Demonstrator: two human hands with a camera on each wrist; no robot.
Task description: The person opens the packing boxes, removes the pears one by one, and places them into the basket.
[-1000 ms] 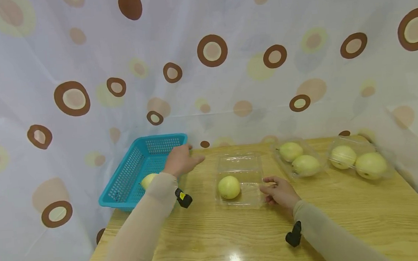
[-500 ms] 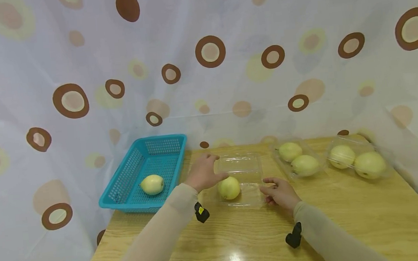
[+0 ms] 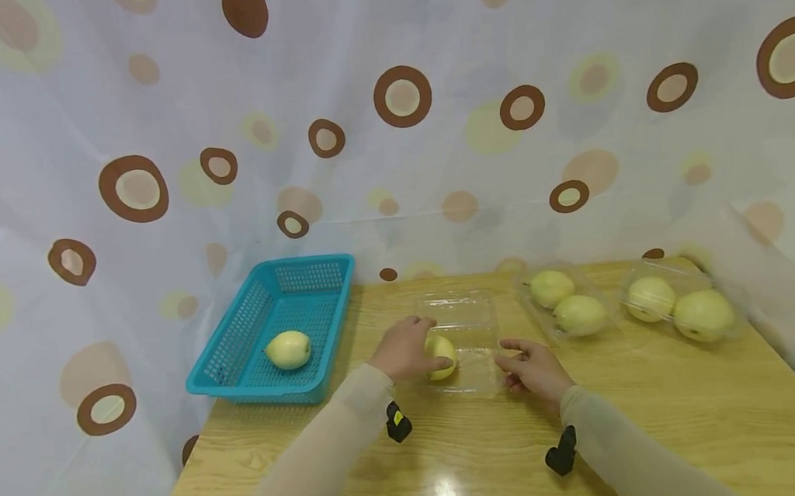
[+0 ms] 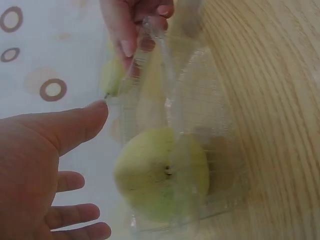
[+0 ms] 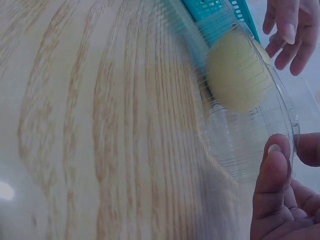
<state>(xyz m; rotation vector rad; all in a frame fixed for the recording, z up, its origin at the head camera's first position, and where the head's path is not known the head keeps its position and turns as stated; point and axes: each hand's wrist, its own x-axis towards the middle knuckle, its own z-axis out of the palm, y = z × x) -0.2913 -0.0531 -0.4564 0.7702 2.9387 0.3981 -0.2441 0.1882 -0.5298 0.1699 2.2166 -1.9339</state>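
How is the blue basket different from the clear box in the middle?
The blue basket is coloured and full of little holes, but the clear box is see-through. The basket looks bigger than the box. No hand touches the basket, while the right hand pinches the box's edge. Both have just one yellow fruit inside.

No readable text, labels, brands, numbers or signs.

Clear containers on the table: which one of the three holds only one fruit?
The leftmost container, whose edge the right hand pinches. It holds a single fruit; the two containers to its right hold two each.
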